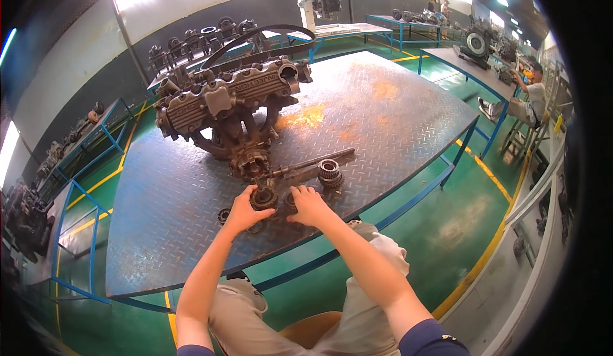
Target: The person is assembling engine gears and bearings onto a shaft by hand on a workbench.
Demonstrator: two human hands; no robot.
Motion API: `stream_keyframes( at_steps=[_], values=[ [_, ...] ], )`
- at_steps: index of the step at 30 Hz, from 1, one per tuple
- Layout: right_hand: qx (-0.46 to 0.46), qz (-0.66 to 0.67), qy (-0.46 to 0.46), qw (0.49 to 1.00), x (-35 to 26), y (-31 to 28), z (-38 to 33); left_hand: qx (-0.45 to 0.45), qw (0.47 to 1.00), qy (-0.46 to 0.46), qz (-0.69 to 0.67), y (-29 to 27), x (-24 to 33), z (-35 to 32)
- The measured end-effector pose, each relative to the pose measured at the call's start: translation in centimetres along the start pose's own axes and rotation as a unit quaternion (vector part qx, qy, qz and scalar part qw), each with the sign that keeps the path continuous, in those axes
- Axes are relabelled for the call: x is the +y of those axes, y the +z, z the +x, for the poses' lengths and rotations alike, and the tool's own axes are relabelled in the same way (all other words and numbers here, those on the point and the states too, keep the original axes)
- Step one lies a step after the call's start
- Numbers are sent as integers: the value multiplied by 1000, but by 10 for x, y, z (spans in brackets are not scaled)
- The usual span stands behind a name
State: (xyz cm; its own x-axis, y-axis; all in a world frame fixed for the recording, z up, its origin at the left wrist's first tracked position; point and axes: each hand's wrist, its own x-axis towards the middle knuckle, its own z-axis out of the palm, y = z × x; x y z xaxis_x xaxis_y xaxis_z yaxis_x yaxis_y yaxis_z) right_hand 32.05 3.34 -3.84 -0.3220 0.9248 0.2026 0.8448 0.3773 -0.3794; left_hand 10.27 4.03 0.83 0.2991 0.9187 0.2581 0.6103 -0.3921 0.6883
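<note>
My left hand [242, 212] is curled around a dark toothed gear [264, 198] on the table, thumb on its near side and fingers on its far left. My right hand [310, 207] is bent around a smaller dark ring-shaped part [290, 200], which its fingers partly cover. Left of my left hand lies a small ring [223, 215], and another ring [255, 227] sits just below its thumb. To the right of my right hand stands a stack of gears [329, 173]. A long metal shaft [313, 162] lies behind both hands.
A large engine [230, 97] with a belt [262, 44] looping above it stands on the far left of the diamond-plate table [396, 120]. Other benches with engine parts [195, 40] line the room. A person [533, 94] sits at a bench on the right.
</note>
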Motion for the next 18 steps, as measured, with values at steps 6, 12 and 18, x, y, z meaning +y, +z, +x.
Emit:
stream_keyframes(
  at_steps=[6,12,18],
  values=[
    [-17,55,44,997,15,3,10,3,1000,-17,-23,-2,-4,-2],
    [-1,81,28,996,17,1,10,27,998,-40,-33,0,2,-8],
    [2,59,22,998,16,-8,9,34,998,-35,-39,2,2,-8]
  ],
)
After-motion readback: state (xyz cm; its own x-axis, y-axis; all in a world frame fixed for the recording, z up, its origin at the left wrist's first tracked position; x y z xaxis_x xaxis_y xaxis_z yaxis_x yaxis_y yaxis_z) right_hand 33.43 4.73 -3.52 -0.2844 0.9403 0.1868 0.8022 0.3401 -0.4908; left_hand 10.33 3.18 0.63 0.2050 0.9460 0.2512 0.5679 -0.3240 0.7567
